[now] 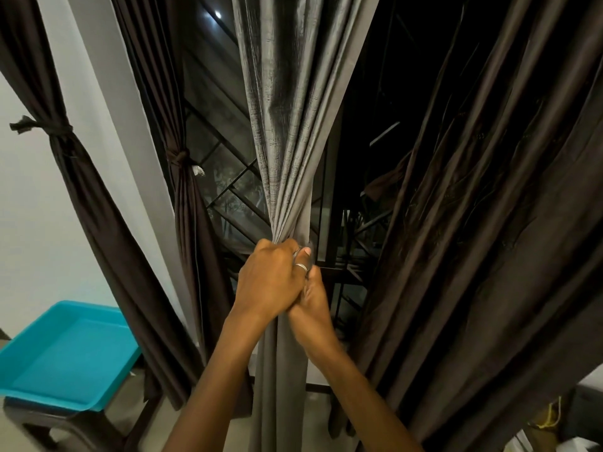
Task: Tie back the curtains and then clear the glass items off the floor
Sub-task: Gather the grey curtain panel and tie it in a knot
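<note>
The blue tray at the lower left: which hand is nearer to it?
Left. The left hand grips the grey curtain on the side facing the blue tray; the right hand lies beyond it, farther away.

both forearms rise from the bottom edge and meet near the middle of the view, bare to the elbow. the left hand (269,282) is on top, its back turned to the camera, fingers curled tight into a fist, a ring on one finger. the right hand (315,308) lies just under and beside it, touching it, with the thumb pointing up next to the left knuckles. the right fingers are hidden behind the left hand, so they seem closed but i cannot be sure. the wrists almost cross.
</note>
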Demonstrator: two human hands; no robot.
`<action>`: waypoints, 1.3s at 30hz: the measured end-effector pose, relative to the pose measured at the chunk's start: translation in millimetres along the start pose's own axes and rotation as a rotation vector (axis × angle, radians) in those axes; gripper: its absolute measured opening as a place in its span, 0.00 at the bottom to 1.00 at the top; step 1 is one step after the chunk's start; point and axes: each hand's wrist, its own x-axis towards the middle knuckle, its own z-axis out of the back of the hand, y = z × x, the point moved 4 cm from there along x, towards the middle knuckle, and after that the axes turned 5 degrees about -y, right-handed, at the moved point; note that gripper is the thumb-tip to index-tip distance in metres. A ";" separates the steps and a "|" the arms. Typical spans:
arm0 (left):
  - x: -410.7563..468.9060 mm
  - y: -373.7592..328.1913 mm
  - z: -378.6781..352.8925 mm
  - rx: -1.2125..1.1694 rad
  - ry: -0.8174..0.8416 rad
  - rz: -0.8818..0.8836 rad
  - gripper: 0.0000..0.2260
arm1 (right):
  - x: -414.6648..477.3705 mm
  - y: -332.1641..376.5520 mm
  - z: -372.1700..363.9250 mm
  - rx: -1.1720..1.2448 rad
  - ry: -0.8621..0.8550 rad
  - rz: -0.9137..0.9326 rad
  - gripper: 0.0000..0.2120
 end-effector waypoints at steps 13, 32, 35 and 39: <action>13.4 37.0 14.7 0.210 0.174 -0.149 0.12 | 28.1 49.0 36.3 -1.056 0.136 0.273 0.09; 9.9 40.1 7.0 -0.372 0.352 -0.117 0.13 | 64.8 77.5 34.2 -0.943 0.331 0.513 0.04; 7.7 38.4 8.0 -0.355 0.332 -0.151 0.13 | 68.8 70.8 31.4 -0.901 0.215 0.534 0.10; 7.9 41.2 10.0 -0.338 0.279 -0.146 0.13 | 66.3 63.1 29.8 -0.861 0.048 0.579 0.14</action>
